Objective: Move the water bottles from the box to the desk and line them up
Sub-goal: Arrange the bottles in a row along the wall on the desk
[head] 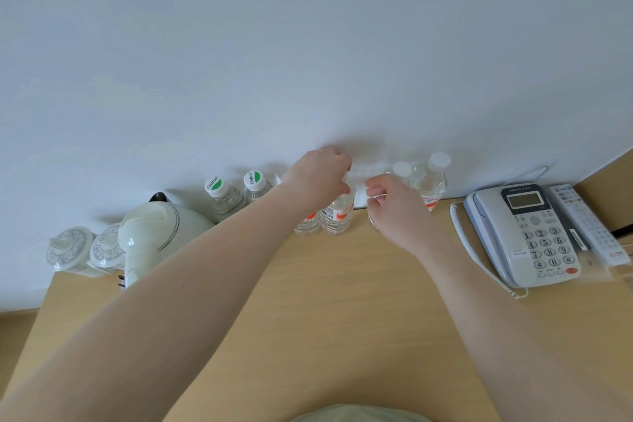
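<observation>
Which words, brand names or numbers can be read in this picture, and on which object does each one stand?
"Cestbon": cap of the left green-capped bottle.
"Cestbon": cap of the neighbouring bottle.
"1 2 3 4 5 6 7 8 9 * 0 #": keypad of the telephone.
Barcode and orange labels on the bottle under the left hand: blurred.
Telephone's top line, remote control: too small.

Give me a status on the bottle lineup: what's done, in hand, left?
Done: several bottles stand along the wall on the desk, including two green-capped bottles and two white-capped bottles.
In hand: the left hand grips the top of an orange-label bottle; the right hand has its fingers curled by another bottle, mostly hidden.
Left: the box is out of view, so the remaining count is unknown.
</observation>
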### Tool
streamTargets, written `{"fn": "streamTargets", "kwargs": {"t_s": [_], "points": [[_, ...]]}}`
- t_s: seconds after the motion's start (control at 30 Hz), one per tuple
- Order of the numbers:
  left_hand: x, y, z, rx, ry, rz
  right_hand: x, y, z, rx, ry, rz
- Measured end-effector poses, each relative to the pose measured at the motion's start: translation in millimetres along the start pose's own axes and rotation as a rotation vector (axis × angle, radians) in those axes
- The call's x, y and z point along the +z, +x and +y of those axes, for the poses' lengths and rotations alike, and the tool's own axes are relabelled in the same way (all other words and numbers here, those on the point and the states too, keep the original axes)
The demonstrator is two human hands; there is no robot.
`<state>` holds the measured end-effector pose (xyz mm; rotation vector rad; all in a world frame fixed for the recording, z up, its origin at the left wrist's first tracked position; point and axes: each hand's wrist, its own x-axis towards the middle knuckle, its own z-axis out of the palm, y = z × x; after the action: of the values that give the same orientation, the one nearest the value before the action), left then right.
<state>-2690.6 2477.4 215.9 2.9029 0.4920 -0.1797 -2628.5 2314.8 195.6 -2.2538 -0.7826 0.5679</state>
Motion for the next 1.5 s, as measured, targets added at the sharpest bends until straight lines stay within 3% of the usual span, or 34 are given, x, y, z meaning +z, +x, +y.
{"fn": "streamTargets", "kwargs": {"t_s": [0.6,1.07,1.5], "points": [[2.1,0.6,-7.4,0.036,-0.008,-0.01,3.9,-1.0,11.4,0.014,0.024,0.023],[-6.9,1.1,15.7,0.048,0.124,0.002,-14.1,-10.9,36.7,0.069,0.002,0.053],[-1.0,28.8,68.2,0.035,-0.196,0.001,-31.0,-8.9,55.8,0.135,0.039,0.113]]}}
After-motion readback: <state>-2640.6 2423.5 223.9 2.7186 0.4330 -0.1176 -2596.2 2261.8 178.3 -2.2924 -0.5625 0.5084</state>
